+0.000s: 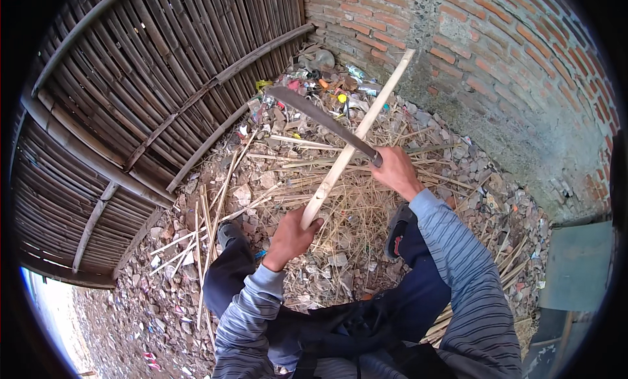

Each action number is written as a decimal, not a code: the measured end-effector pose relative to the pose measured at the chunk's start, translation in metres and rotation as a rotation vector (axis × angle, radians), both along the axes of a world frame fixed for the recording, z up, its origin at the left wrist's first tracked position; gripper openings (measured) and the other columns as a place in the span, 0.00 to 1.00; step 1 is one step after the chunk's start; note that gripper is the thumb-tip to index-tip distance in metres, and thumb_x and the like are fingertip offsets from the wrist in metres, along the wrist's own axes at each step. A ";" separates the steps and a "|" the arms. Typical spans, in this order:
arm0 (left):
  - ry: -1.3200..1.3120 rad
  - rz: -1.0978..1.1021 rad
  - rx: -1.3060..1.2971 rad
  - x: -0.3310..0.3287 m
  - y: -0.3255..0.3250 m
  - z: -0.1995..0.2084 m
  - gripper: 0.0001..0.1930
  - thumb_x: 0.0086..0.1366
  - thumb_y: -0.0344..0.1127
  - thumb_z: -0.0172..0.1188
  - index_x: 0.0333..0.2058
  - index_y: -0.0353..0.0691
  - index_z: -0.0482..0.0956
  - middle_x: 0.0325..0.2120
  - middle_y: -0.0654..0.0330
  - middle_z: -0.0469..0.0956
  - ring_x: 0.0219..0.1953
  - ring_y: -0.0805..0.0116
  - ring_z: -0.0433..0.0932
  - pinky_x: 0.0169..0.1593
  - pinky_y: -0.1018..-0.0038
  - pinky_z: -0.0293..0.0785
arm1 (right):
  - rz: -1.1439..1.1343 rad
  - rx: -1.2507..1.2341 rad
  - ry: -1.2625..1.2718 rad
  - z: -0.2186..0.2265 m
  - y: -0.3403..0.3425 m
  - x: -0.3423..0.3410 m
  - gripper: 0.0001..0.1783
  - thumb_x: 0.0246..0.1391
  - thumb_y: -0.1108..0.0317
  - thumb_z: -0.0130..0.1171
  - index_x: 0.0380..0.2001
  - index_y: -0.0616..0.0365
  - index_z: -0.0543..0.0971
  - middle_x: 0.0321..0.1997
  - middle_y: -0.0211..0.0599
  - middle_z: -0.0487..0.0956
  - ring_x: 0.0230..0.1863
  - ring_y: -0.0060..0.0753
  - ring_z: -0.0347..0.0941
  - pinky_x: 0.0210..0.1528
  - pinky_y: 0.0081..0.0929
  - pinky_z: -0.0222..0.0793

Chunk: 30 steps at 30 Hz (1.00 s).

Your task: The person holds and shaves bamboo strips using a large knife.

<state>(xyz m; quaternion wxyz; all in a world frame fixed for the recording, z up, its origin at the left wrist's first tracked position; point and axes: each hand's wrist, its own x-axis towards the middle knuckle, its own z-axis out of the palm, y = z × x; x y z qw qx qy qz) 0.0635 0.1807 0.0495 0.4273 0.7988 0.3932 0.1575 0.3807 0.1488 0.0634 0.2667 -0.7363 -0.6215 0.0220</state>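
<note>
My left hand [292, 237] is closed round the near end of a pale bamboo strip [373, 114], which slants up and away to the right. In my right hand [396, 171] is a machete [314, 110] with a long dark blade, its tip pointing to the far left. The blade crosses the strip near its middle; whether it touches or cuts into the wood I cannot tell. My right fingers wrap the handle and hide most of it. Below both hands, cut bamboo strips [307, 162] and thin shavings [356, 228] lie on the ground.
A bamboo slat wall [163, 71] rises at the left, and a brick wall [497, 58] at the right. Stones and rubble [163, 300] cover the ground, with litter [343, 84] in the far corner. More strips [208, 248] lie by my left foot. A grey-green panel [575, 266] stands at right.
</note>
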 end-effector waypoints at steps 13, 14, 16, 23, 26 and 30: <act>-0.117 -0.048 -0.082 -0.001 -0.003 0.004 0.12 0.70 0.37 0.66 0.38 0.32 0.78 0.20 0.60 0.74 0.23 0.72 0.70 0.29 0.66 0.68 | 0.021 -0.105 0.102 0.010 -0.003 -0.011 0.12 0.51 0.64 0.68 0.39 0.55 0.87 0.23 0.46 0.83 0.22 0.48 0.82 0.30 0.44 0.81; -0.111 -0.042 -0.061 0.000 -0.006 0.007 0.12 0.70 0.37 0.66 0.38 0.32 0.78 0.20 0.61 0.74 0.23 0.72 0.70 0.29 0.66 0.68 | 0.009 -0.104 0.096 0.006 -0.002 0.007 0.12 0.51 0.64 0.68 0.39 0.55 0.87 0.23 0.46 0.83 0.22 0.48 0.82 0.30 0.44 0.81; -0.118 -0.041 -0.007 0.003 -0.007 0.004 0.12 0.71 0.37 0.66 0.38 0.32 0.78 0.19 0.62 0.73 0.23 0.72 0.70 0.28 0.67 0.67 | -0.088 0.051 0.024 -0.001 0.003 0.033 0.15 0.52 0.64 0.68 0.43 0.56 0.87 0.23 0.44 0.84 0.23 0.47 0.82 0.31 0.43 0.81; -0.083 -0.071 -0.291 -0.002 -0.004 0.008 0.15 0.70 0.40 0.66 0.36 0.30 0.79 0.19 0.58 0.76 0.21 0.71 0.71 0.28 0.66 0.68 | -0.052 -0.066 0.106 -0.008 -0.013 0.005 0.19 0.52 0.63 0.70 0.48 0.54 0.87 0.22 0.44 0.84 0.18 0.41 0.81 0.28 0.39 0.82; -0.101 -0.085 -0.382 -0.005 -0.003 0.010 0.15 0.71 0.40 0.66 0.34 0.32 0.79 0.18 0.62 0.75 0.21 0.74 0.70 0.27 0.68 0.67 | 0.130 0.014 0.013 -0.005 -0.017 -0.018 0.17 0.51 0.64 0.71 0.46 0.55 0.87 0.20 0.38 0.83 0.16 0.32 0.78 0.25 0.34 0.80; -0.137 -0.086 -0.305 -0.007 -0.009 0.006 0.15 0.71 0.40 0.66 0.33 0.32 0.78 0.17 0.62 0.74 0.20 0.73 0.69 0.27 0.67 0.67 | 0.132 0.040 -0.030 -0.002 -0.014 -0.002 0.15 0.50 0.64 0.71 0.41 0.56 0.87 0.21 0.42 0.83 0.18 0.38 0.79 0.29 0.38 0.80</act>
